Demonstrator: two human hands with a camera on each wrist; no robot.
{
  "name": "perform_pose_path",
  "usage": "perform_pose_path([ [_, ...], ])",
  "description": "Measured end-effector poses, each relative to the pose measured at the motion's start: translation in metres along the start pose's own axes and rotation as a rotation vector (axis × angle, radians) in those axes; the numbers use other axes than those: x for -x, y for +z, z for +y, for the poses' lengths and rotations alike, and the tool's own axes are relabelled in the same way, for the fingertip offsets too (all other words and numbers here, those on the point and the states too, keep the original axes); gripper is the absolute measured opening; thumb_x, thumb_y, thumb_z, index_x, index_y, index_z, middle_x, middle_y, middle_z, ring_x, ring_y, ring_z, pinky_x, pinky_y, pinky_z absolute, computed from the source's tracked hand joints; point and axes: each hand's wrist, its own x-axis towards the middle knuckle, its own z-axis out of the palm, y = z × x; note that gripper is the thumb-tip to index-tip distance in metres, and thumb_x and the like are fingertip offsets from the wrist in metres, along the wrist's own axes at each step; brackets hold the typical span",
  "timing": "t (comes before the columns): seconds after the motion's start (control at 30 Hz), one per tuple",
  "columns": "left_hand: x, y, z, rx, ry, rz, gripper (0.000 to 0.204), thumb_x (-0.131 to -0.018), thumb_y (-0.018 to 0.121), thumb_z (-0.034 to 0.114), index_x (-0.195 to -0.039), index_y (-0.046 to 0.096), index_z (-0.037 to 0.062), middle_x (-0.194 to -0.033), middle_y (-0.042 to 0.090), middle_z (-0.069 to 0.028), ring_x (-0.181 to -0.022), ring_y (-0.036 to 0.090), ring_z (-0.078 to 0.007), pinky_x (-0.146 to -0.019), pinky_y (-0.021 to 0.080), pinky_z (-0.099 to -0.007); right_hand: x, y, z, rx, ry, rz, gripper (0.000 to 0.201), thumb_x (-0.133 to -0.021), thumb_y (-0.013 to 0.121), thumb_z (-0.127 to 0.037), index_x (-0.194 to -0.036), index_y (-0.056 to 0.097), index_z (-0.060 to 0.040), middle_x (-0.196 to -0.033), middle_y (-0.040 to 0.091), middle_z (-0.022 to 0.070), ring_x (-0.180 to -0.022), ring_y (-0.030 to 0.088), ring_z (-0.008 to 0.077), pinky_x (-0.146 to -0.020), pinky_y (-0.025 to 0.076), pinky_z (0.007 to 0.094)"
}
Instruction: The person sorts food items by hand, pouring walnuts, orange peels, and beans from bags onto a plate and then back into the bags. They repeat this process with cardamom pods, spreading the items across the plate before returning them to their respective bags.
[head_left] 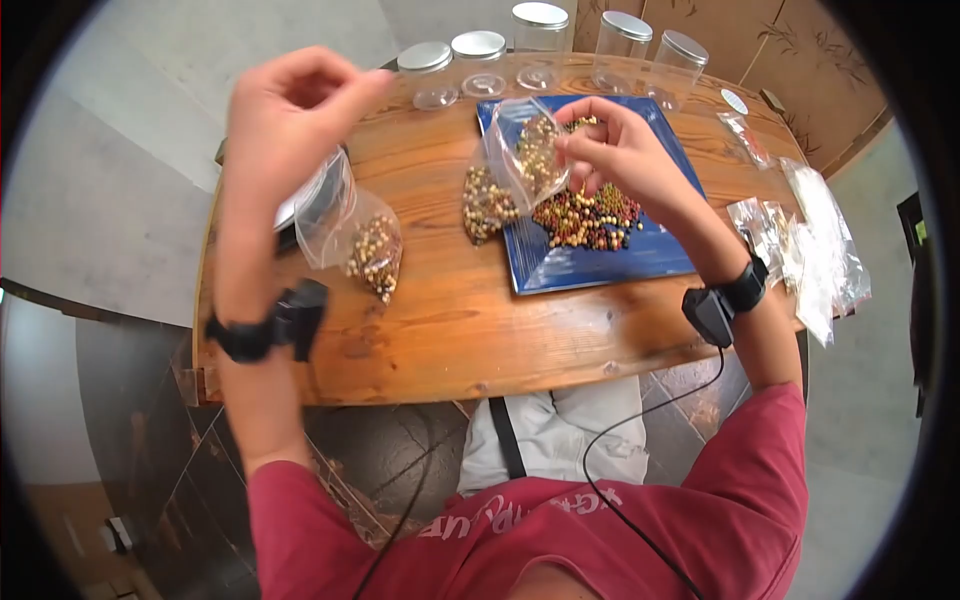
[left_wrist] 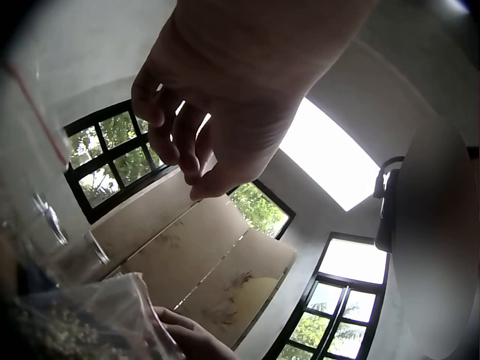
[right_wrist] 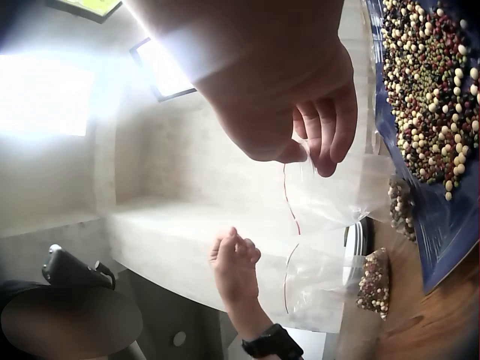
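Observation:
My right hand (head_left: 625,155) pinches the upper edge of a clear zip bag (head_left: 484,203) between thumb and fingers. Mixed beans fill the bottom of this bag, which hangs at the left edge of a blue tray (head_left: 560,272). On the tray lies a pile of mixed beans (head_left: 590,220) in yellow, red, green and black. My left hand (head_left: 290,125) is raised at the left, fingers loosely curled, with nothing seen between them. Below it a second zip bag (head_left: 375,250) of beans stands on the table. Both bags' red zip lines show in the right wrist view.
Several clear jars (head_left: 540,45) with silver lids line the table's far edge. Plastic packets (head_left: 820,240) lie at the right, beside a small red-marked packet (head_left: 745,140). A round black-and-silver object (head_left: 287,215) is partly hidden behind the left bag. Cables run from the wrist cameras.

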Motion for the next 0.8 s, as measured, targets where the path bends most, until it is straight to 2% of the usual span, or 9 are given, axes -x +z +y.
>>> perform_pose_path([
  [0.07,-0.043,-0.035,-0.049,-0.107,-0.143,-0.011,0.022,-0.088,0.082,0.021,-0.078,0.073,0.0036,-0.068,0.064,0.0044,-0.062,0.054,-0.0016,-0.055,0.039,-0.0192,-0.003,-0.005,0.007,-0.043,-0.042,-0.016,0.038,-0.095,0.071,-0.016,-0.124,0.056,0.0027,-0.092,0.074,0.0109,-0.069,0.069,0.0126,-0.059,0.054,0.0242],
  [0.1,-0.061,-0.042,-0.052,-0.272,-0.292,-0.008,0.024,-0.088,0.082,0.026,-0.08,0.075,0.0039,-0.071,0.067,0.0026,-0.065,0.056,-0.0038,-0.059,0.045,-0.0217,-0.002,-0.006,0.004,-0.051,-0.031,-0.028,0.037,-0.096,0.069,-0.015,-0.125,0.056,0.0022,-0.093,0.074,0.0113,-0.069,0.069,0.0124,-0.059,0.053,0.0242],
  [0.17,-0.094,-0.053,-0.12,-0.392,-0.364,-0.092,0.024,-0.086,0.081,0.026,-0.086,0.078,0.0024,-0.079,0.073,-0.0043,-0.072,0.065,-0.0104,-0.068,0.053,-0.0274,-0.004,-0.009,0.007,-0.102,-0.026,-0.046,0.035,-0.096,0.069,-0.014,-0.125,0.057,0.001,-0.09,0.074,0.0098,-0.068,0.069,0.0121,-0.059,0.052,0.0246],
  [0.27,-0.122,-0.059,-0.218,-0.646,-0.435,-0.243,0.024,-0.084,0.078,0.022,-0.097,0.08,0.0013,-0.087,0.077,-0.0116,-0.081,0.072,-0.0188,-0.077,0.057,-0.0329,-0.007,-0.015,0.012,-0.132,-0.021,-0.08,0.036,-0.096,0.071,-0.014,-0.126,0.056,-0.0008,-0.088,0.072,0.0054,-0.069,0.068,0.011,-0.06,0.051,0.0242],
  [0.37,-0.142,-0.063,-0.291,-0.771,-0.351,-0.333,0.027,-0.081,0.078,0.018,-0.103,0.08,0.003,-0.093,0.078,-0.0158,-0.086,0.075,-0.0251,-0.082,0.059,-0.0371,-0.006,-0.025,0.013,-0.196,-0.007,-0.106,0.036,-0.097,0.071,-0.014,-0.127,0.056,-0.0018,-0.089,0.071,0.0044,-0.073,0.067,0.0098,-0.061,0.051,0.0234],
  [0.47,-0.154,-0.056,-0.324,-0.912,-0.404,-0.343,0.028,-0.079,0.079,0.016,-0.104,0.081,0.0054,-0.092,0.078,-0.0145,-0.08,0.074,-0.0249,-0.077,0.06,-0.0373,-0.002,-0.038,0.019,-0.227,0.007,-0.117,0.036,-0.098,0.071,-0.014,-0.128,0.055,-0.0021,-0.09,0.071,0.004,-0.074,0.066,0.0089,-0.062,0.051,0.0226],
  [0.57,-0.166,-0.052,-0.339,-0.826,-0.577,-0.42,0.026,-0.078,0.079,0.016,-0.102,0.081,0.0064,-0.091,0.078,-0.0143,-0.073,0.073,-0.0239,-0.071,0.06,-0.0353,-0.001,-0.051,0.025,-0.242,0.036,-0.099,0.035,-0.1,0.069,-0.015,-0.13,0.055,-0.0027,-0.09,0.07,0.0039,-0.073,0.064,0.0074,-0.063,0.05,0.0215],
  [0.67,-0.17,-0.046,-0.348,-0.883,-0.516,-0.442,0.023,-0.08,0.079,0.015,-0.101,0.081,0.0062,-0.087,0.078,-0.012,-0.067,0.072,-0.021,-0.067,0.06,-0.0333,0.0,-0.063,0.039,-0.281,0.026,-0.08,0.035,-0.1,0.069,-0.016,-0.129,0.056,-0.0031,-0.089,0.069,0.0037,-0.073,0.063,0.0066,-0.062,0.05,0.0209],
  [0.8,-0.173,-0.042,-0.36,-0.831,-0.65,-0.476,0.02,-0.081,0.08,0.014,-0.099,0.082,0.0066,-0.083,0.078,-0.0084,-0.065,0.071,-0.0182,-0.065,0.059,-0.0316,0.007,-0.076,0.049,-0.279,0.034,-0.017,0.034,-0.1,0.068,-0.014,-0.129,0.055,-0.0011,-0.089,0.068,0.003,-0.071,0.061,0.0069,-0.062,0.048,0.0225],
])
